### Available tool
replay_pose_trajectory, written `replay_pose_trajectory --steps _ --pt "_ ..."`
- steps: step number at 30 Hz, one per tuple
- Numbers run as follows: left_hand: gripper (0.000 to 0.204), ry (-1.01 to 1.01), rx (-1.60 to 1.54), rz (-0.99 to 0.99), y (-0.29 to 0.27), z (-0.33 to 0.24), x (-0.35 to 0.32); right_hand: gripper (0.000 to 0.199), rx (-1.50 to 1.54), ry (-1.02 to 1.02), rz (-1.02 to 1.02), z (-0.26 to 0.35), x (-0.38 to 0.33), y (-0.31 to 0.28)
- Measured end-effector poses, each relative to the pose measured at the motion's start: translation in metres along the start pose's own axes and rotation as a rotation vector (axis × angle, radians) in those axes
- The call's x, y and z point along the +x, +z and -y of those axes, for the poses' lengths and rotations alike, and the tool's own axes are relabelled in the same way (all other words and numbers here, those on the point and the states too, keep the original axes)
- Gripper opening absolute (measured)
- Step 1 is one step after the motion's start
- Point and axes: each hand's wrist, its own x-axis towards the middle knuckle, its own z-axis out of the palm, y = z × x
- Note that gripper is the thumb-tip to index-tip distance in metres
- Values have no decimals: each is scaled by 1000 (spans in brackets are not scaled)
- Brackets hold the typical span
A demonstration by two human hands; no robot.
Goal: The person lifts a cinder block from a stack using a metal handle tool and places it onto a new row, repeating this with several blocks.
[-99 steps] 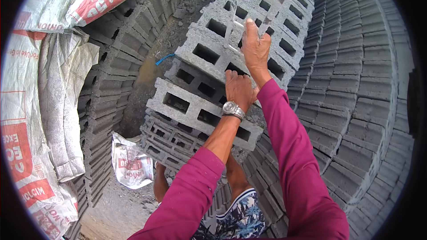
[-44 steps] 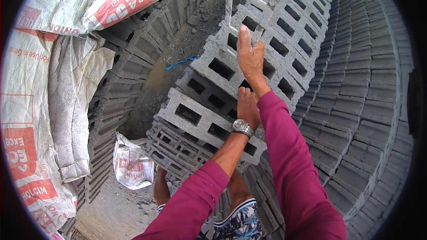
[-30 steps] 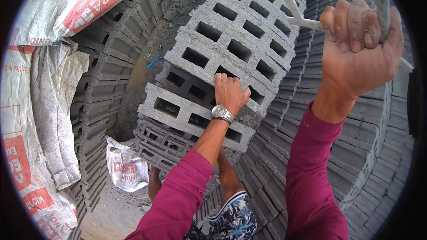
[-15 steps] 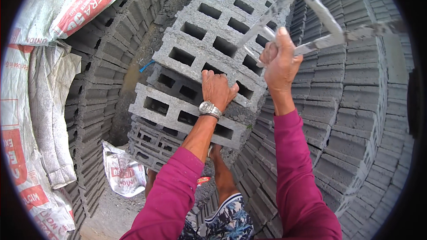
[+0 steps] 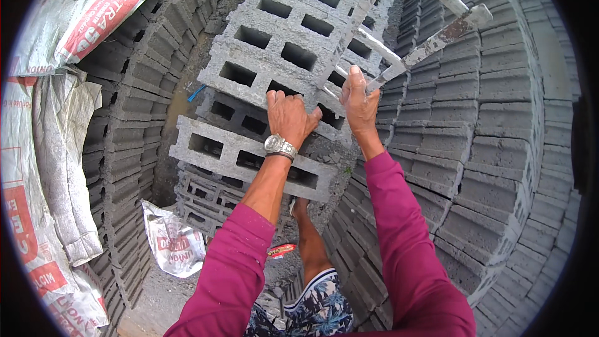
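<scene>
My left hand (image 5: 290,118), with a watch on its wrist, grips the near edge of a hollow concrete block (image 5: 219,82). Its fingers curl over into one of the holes, and the thumb points right. Close by on the right, my right hand (image 5: 362,105) is closed around a bar of a cement-smeared metal frame (image 5: 368,1). That frame leans over the right side of the block rows, its lower bars by the nearest block. Under my left wrist lies another hollow block (image 5: 228,148), tilted and apart from the gripped one.
Stacked grey blocks (image 5: 449,143) rise along the right, and another stack (image 5: 146,81) lines the left. White and red sacks (image 5: 68,131) hang over the left stack. An empty-looking sack (image 5: 175,243) and a red wrapper (image 5: 282,251) lie on the ground near my legs.
My right hand has come left and down with the metal frame, closer to my left hand. The left hand stays on the block, while the whole view has shifted slightly.
</scene>
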Motion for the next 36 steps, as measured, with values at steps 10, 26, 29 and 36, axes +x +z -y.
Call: replay_pose_trajectory --steps 10,26,29,36 --pt "50 36 15 -79 9 2 -1 46 534 -637 190 186 7 -44" --pt "50 20 64 -54 1 6 -1 40 342 -192 -91 87 -1 9" --pt "50 38 32 -86 9 0 2 50 537 -616 121 195 7 -27" --pt "48 61 -36 -99 11 -15 2 35 -282 -615 -203 -15 11 -11"
